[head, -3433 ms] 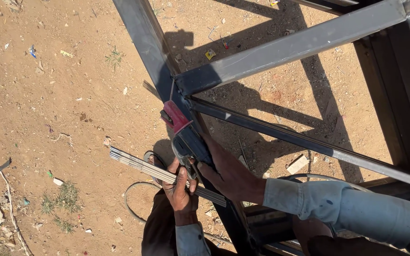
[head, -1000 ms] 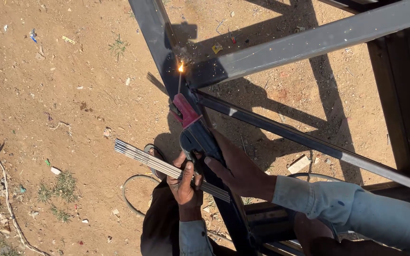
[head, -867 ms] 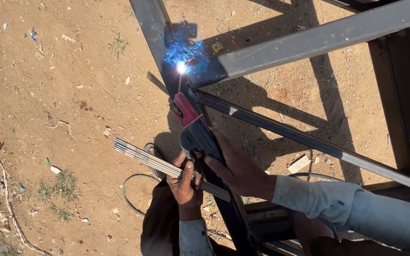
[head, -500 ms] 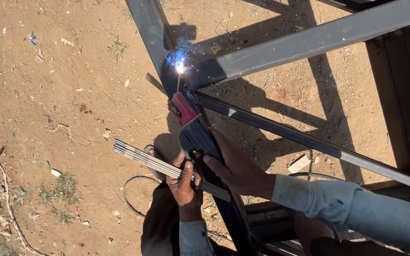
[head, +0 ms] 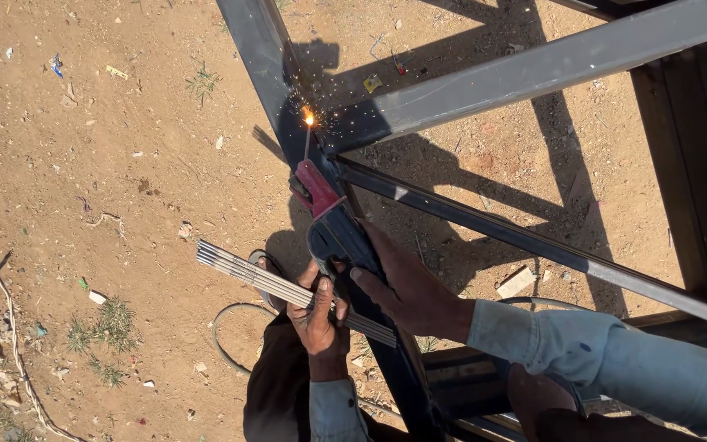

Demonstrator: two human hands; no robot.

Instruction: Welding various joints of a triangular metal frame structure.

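My right hand (head: 407, 288) grips the dark handle of a welding electrode holder (head: 330, 219) with red jaws. Its rod tip glows orange and throws sparks at the weld spot (head: 309, 119), where a slanted steel bar (head: 265, 75) meets a grey cross tube (head: 533, 72). My left hand (head: 317, 313) clutches a bundle of thin grey welding rods (head: 259, 278) that sticks out to the left, and it also rests against the holder's handle.
A steel frame of square tubes (head: 533, 250) spans the right half over sandy ground. A cable loop (head: 227, 327) lies on the dirt by my foot. A thin wire (head: 6, 327) and small weeds (head: 100, 340) are at the left.
The arc was struck about a second ago, flared bright blue-white, and has now dimmed to an orange glow with sparks. Both hands have stayed almost still.
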